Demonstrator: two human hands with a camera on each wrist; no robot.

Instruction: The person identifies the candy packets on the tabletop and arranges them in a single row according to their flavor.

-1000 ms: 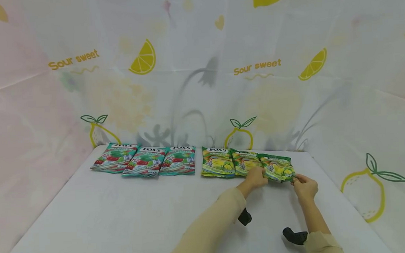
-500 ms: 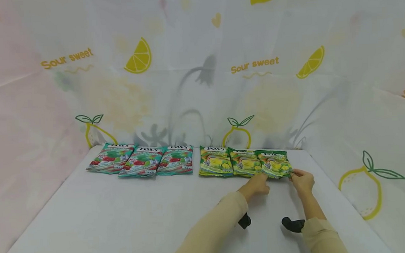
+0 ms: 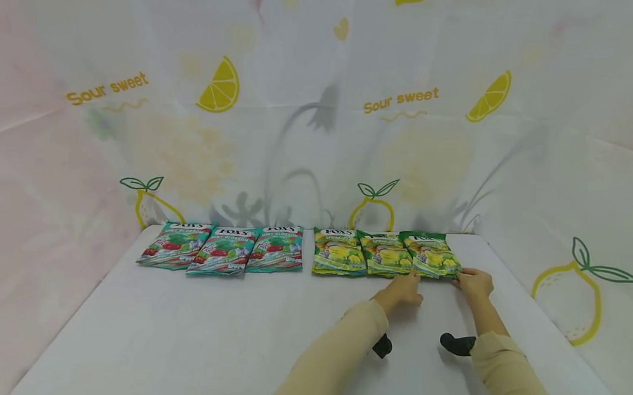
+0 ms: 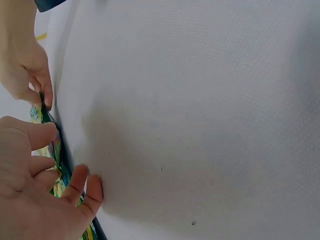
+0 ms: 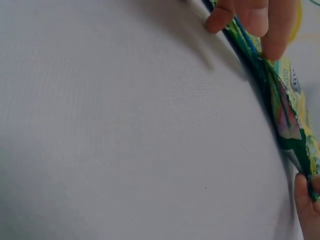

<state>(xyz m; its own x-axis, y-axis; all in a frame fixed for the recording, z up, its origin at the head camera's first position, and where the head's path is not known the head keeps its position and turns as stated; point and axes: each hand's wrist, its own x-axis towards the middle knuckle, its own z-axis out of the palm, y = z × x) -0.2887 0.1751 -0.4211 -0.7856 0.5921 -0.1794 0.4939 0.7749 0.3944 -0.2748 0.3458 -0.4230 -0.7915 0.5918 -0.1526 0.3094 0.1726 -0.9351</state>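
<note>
Three green and yellow candy bags [image 3: 340, 252] lie side by side at the back right of the white table. At the right-most candy bag [image 3: 433, 257], my right hand [image 3: 474, 285] pinches the near right corner between thumb and finger. My left hand [image 3: 401, 291] is at the same bag's near left corner, its fingertips right at the edge. In the left wrist view, the fingers [image 4: 75, 185] of that hand are spread and loosely bent. The right wrist view shows the bag's green underside edge [image 5: 292, 147] between both hands.
Three teal candy bags [image 3: 278, 249] with cherry pictures lie at the back left, partly overlapping. A lemon-printed cloth [image 3: 303, 133] rises behind the table [image 3: 195, 344]. Black devices [image 3: 458, 344] sit at both wrists.
The right-most bag has turned and shifted slightly, lying more in line with its neighbours. My left hand has drawn back from the bag to its near edge; my right hand keeps its corner.
</note>
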